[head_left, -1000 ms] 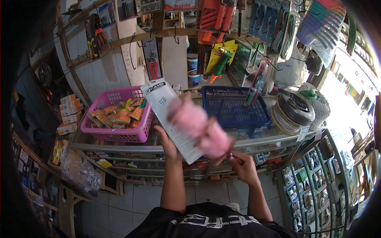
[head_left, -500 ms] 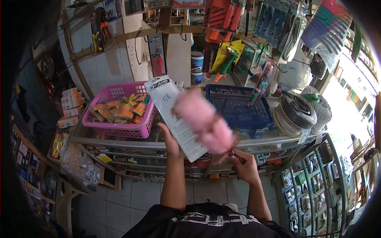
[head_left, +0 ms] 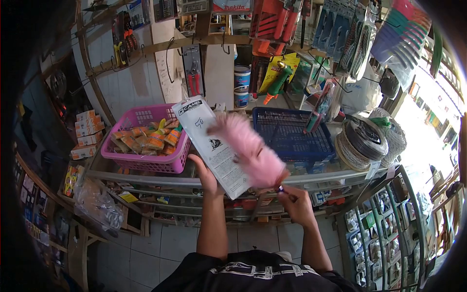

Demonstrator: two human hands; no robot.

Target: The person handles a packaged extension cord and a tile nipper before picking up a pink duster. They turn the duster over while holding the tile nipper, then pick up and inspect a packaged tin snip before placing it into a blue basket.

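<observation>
**Duster swept lower across the packet**

Duster point(head_left: 250, 151), blurred with motion, had swung down since the earlier frames, brushing the packet point(head_left: 211, 146). Right hand point(head_left: 296, 205) gripped its handle; left hand point(head_left: 206, 177) clasped the packet's lower edge, tilted above the counter point(head_left: 146, 177). Beyond stood pink basket point(head_left: 146, 163) and blue basket point(head_left: 292, 131).

Both forearms raised forward, left hand point(head_left: 206, 176) fingers upright and gripping, right hand point(head_left: 296, 203) clenched

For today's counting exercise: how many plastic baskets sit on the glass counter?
2: a pink basket on the left holding orange packets, and a blue basket to its right. Others may be hidden.
</observation>
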